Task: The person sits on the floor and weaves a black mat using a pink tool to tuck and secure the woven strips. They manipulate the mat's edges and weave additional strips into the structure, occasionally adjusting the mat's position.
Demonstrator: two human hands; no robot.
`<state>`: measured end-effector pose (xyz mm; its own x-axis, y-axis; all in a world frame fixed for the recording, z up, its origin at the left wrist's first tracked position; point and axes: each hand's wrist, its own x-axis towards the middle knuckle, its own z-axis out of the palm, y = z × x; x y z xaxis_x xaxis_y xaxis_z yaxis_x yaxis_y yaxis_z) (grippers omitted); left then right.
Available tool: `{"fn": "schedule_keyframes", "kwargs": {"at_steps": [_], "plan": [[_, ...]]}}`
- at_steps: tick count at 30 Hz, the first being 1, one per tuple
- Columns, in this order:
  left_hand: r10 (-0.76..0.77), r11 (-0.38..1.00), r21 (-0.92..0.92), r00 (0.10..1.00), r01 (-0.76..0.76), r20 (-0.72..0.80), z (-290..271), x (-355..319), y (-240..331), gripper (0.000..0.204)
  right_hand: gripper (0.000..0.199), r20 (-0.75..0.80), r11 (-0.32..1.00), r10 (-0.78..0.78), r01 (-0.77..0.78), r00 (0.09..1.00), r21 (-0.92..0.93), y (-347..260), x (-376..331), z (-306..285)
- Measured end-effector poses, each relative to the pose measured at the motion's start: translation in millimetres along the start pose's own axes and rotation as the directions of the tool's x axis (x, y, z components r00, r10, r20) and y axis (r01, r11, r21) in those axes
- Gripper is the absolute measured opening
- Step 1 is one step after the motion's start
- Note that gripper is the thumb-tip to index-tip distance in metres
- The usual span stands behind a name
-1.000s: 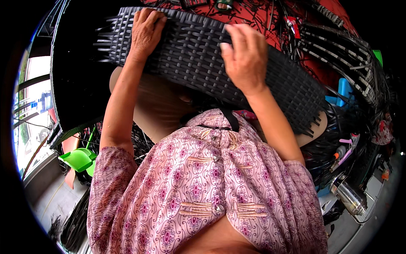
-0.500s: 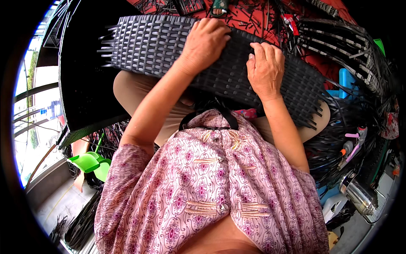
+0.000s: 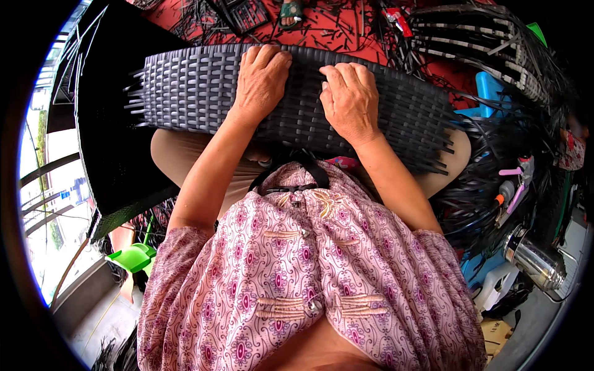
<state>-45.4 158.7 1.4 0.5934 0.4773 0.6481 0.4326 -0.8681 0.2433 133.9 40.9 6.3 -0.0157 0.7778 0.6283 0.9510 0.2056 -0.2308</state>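
A long dark grey panel of woven flat strips lies across my lap, with loose strip ends sticking out at both short ends. My left hand is closed over the panel's far edge, left of its middle, its fingertips mostly hidden. To the right, my right hand rests on the weave close to the same edge. Its fingers are curled against the panel, the thumb a little apart from the index finger. Whether a single strip is between those fingers cannot be made out.
Scattered black strip scraps cover the red floor. A large black panel stands at left, near a green plastic scoop. At right lie heaped black strips, purple-handled cutters, a blue plastic object and a steel flask.
The woven panel has turned a little, lying more level across my lap. Both hands have shifted left in the picture, and the whole view has moved slightly. Both remain curled at the panel.
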Motion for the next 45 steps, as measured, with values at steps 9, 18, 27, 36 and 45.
{"fn": "schedule_keyframes", "kwargs": {"at_steps": [9,18,27,36,45], "plan": [[0.008,0.999,0.033,1.0,-0.008,-0.019,2.6,-1.3,-3.3,0.012,0.024,-0.073,0.952,0.164,-0.177,0.984,-0.25,87.1,-48.6,-75.5],[0.124,0.977,0.164,0.987,-0.14,0.105,23.0,24.6,39.7,0.008,0.029,-0.029,0.921,0.098,-0.101,0.995,-0.375,84.3,-49.9,-78.3],[0.135,0.99,-0.058,0.984,-0.129,0.113,46.8,48.8,96.5,0.016,0.016,-0.076,0.945,0.181,-0.195,0.981,-0.264,70.8,-42.0,-94.7],[0.143,0.986,-0.104,0.976,-0.127,0.163,50.4,45.5,97.7,0.021,0.018,-0.073,0.953,0.218,-0.228,0.973,-0.197,63.7,-46.6,-96.0],[0.14,0.976,-0.183,0.981,-0.115,0.132,51.8,30.1,99.2,0.02,0.014,-0.045,0.939,0.211,-0.215,0.976,-0.269,64.0,-63.5,-90.9]]}}
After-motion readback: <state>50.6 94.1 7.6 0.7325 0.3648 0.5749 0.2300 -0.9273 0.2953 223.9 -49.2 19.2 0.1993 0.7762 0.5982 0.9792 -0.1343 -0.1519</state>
